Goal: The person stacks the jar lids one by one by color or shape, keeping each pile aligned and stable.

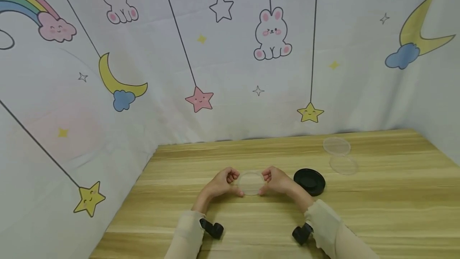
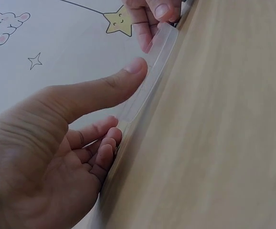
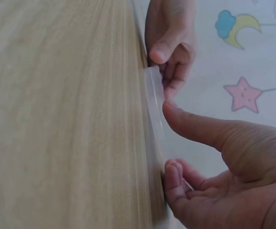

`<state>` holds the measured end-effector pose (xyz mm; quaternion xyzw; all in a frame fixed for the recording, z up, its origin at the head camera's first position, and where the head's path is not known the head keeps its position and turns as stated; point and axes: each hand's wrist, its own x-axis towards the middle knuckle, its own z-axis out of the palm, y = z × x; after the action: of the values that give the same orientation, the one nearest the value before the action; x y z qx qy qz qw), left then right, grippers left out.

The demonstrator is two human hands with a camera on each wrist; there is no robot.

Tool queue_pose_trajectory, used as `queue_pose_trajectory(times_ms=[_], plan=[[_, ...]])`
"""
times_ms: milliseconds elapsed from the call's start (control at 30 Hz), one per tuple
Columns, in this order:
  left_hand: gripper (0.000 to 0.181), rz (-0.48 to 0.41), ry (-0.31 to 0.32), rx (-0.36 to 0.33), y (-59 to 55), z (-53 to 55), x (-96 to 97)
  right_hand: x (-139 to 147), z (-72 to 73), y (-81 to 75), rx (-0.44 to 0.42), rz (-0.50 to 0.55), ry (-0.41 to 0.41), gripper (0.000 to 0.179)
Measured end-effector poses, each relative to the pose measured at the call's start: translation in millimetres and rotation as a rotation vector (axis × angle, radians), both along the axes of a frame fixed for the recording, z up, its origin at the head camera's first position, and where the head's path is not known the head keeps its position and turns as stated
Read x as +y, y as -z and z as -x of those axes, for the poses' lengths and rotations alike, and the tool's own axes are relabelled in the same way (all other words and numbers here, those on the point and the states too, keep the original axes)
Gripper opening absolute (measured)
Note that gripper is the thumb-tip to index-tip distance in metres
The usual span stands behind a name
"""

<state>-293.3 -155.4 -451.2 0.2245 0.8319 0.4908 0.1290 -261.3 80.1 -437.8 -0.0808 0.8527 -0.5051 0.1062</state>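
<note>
A clear, shallow round plastic lid [image 1: 251, 184] lies flat, close over the wooden table, between both hands. My left hand [image 1: 224, 182] grips its left edge, thumb on the near side and curled fingers on the far side. Opposite, my right hand [image 1: 278, 180] holds the right edge in the same way. The left wrist view shows the lid's low translucent rim [image 2: 158, 71] edge-on, with the left thumb against it. In the right wrist view, the right thumb and fingertips are at the same rim [image 3: 156, 102].
A black round dish-like piece [image 1: 310, 182] lies just right of the right forearm. Farther back right are two clear round pieces, one [image 1: 336, 146] behind the other [image 1: 343, 165]. A printed cloth [image 1: 233, 71] hangs behind the wood-grain table [image 1: 388, 211].
</note>
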Motion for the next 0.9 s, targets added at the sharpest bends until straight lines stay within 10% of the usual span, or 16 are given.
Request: queue_pose_trajectory(times_ms=[567,900], plan=[[0.082,-0.122,-0.074,-0.095,0.0,-0.7,-2.9,-2.5,3.7,-1.5,-0.016,0.093,-0.024,0.072],[0.09,-0.151,-0.147,-0.059,-20.2,-4.3,39.3,21.8,12.9,-24.4,0.047,0.12,0.05,0.068]])
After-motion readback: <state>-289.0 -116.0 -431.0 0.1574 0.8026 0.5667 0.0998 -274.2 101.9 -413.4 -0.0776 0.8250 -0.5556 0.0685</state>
